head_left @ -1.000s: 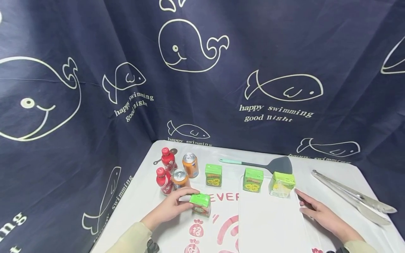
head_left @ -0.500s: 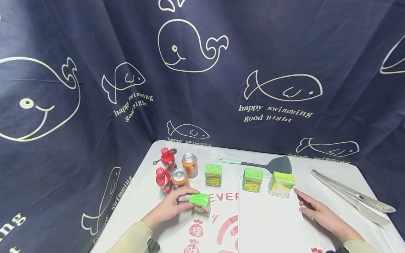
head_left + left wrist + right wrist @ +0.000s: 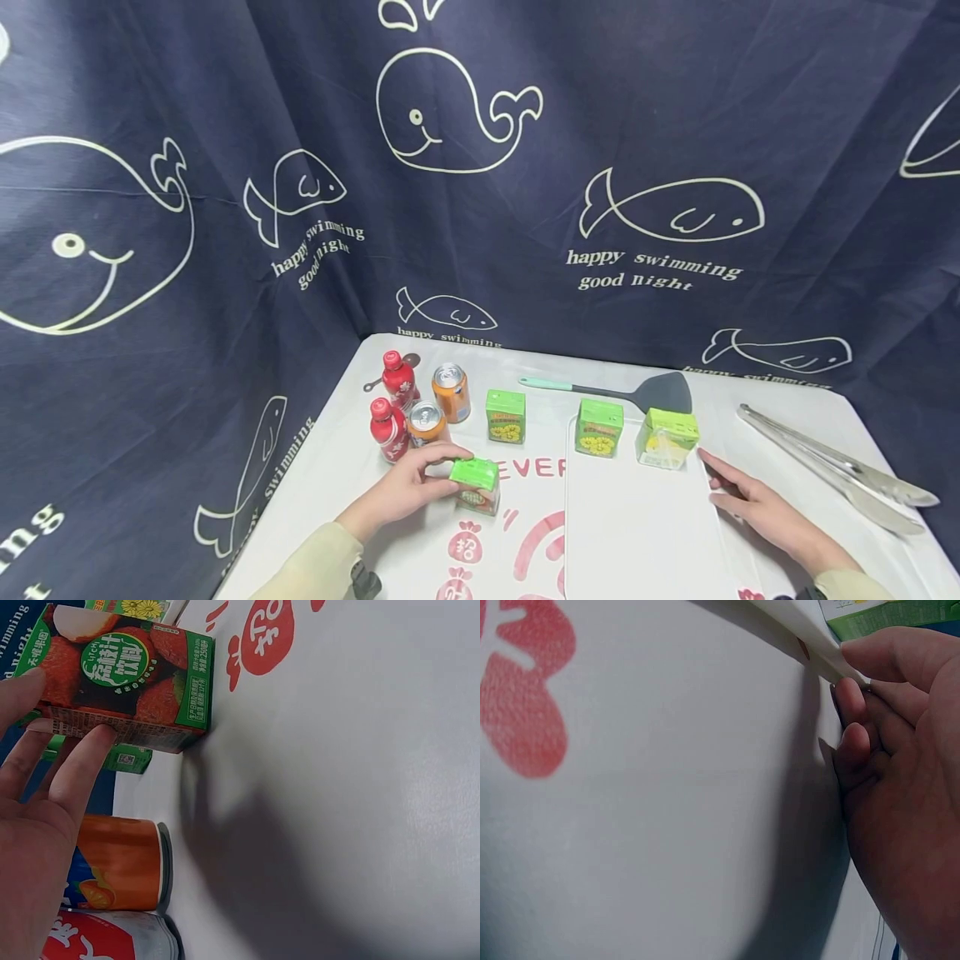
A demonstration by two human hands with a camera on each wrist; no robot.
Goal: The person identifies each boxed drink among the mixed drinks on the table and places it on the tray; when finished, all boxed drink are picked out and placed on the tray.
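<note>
My left hand [image 3: 399, 493] holds a litchi juice carton [image 3: 477, 487] by its left side, thumb on the front and fingers along the side. The carton [image 3: 127, 675] is upright, left of a white tray [image 3: 637, 533]. On the tray's far end stand two green drink cartons, a plain green one [image 3: 598, 427] and a yellow-green one [image 3: 667, 439]. At the tray's right edge, my right hand [image 3: 768, 512] pinches the rim. In the right wrist view the thumb of this hand [image 3: 907, 742] lies over the rim, with fingers curled below.
Behind my left hand stand orange cans [image 3: 451, 392] and red bottles [image 3: 389, 429], with a dark spoon [image 3: 412, 360] behind. Another green carton [image 3: 506, 417] stands left of the tray. A spatula [image 3: 663, 392] lies at the back; metal tongs [image 3: 840, 467] lie on the right.
</note>
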